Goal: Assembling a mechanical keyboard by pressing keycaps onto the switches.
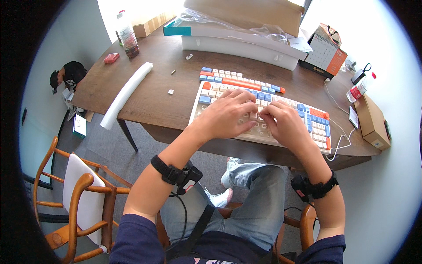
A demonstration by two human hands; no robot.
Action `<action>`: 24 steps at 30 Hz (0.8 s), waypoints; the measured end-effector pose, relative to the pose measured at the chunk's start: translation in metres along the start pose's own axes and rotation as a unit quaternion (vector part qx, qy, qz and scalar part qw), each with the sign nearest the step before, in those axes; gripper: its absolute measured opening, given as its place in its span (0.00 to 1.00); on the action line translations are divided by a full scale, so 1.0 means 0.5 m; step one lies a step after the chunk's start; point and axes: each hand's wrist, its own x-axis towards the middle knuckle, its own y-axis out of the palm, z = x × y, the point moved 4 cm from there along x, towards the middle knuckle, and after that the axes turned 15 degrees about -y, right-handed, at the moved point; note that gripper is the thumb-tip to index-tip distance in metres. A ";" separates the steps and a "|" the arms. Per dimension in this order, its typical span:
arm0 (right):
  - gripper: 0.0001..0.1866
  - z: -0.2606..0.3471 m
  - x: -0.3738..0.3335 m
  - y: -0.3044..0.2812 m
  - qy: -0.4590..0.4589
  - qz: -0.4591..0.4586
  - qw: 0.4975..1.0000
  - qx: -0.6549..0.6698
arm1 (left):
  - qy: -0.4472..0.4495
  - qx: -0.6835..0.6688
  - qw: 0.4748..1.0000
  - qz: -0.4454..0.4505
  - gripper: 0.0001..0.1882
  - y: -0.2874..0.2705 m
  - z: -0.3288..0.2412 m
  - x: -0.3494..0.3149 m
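Note:
A keyboard (318,127) with cream, blue and orange keycaps lies near the table's front edge. Many of its lower middle switches show without caps. Over the middle rows is my left hand (228,113), fingers bent at the keys and thumb held apart from them. My right hand (286,124) is close beside it, thumb and fingertips pinched together low over the keys. What they pinch is too small and hidden to make out. Rows of loose keycaps (239,82) in the same colours lie along the keyboard's far edge.
A long white foam strip (127,94) overhangs the table's left edge. At the back stands an opened box (237,33) with white foam. A bottle (128,37), desk calendar (325,55), cable (340,143) and cardboard box (371,121) surround the work. Another person (72,75) is far left.

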 end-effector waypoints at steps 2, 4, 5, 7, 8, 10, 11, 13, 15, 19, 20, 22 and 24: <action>0.04 0.001 -0.005 -0.001 0.004 -0.015 1.000 0.004 | 0.006 -0.003 1.000 -0.004 0.14 0.001 -0.001 0.000; 0.04 0.001 -0.008 -0.002 0.008 -0.031 0.999 0.008 | 0.012 -0.006 1.000 -0.008 0.14 0.003 -0.003 0.002; 0.04 -0.001 -0.010 -0.002 0.013 -0.040 0.999 0.009 | 0.010 -0.005 1.000 -0.011 0.13 0.003 -0.003 0.003; 0.04 -0.001 -0.011 0.000 0.018 -0.051 0.998 0.013 | 0.005 -0.002 1.000 -0.013 0.13 0.002 0.000 0.001; 0.04 0.000 -0.013 0.002 0.017 -0.047 0.999 0.007 | 0.001 -0.003 1.000 -0.011 0.12 0.002 0.002 -0.001; 0.05 0.002 -0.018 0.002 0.015 -0.043 0.999 0.000 | -0.003 -0.004 1.000 -0.010 0.11 0.004 0.004 0.000; 0.05 0.003 -0.025 0.003 0.033 -0.051 0.998 0.016 | 0.011 -0.008 1.000 -0.014 0.10 0.007 0.004 0.002; 0.05 0.001 -0.030 0.005 0.051 -0.060 0.996 0.032 | 0.024 -0.012 1.000 -0.017 0.09 0.010 0.004 0.003; 0.05 0.000 -0.027 0.005 0.045 -0.084 0.995 0.035 | 0.035 -0.003 0.999 -0.028 0.09 0.010 0.006 0.006; 0.05 0.000 -0.036 0.018 0.069 -0.123 0.988 0.070 | 0.025 -0.010 0.999 -0.022 0.09 0.013 0.009 0.006; 0.05 0.000 -0.039 0.017 0.068 -0.128 0.988 0.059 | 0.022 -0.018 0.999 -0.019 0.09 0.013 0.007 0.009; 0.05 0.003 -0.041 0.022 0.069 -0.134 0.987 0.051 | 0.017 -0.025 0.999 -0.013 0.09 0.013 0.008 0.006; 0.05 0.004 -0.042 0.025 0.070 -0.149 0.986 0.041 | 0.025 -0.011 0.999 -0.023 0.09 0.013 0.008 0.005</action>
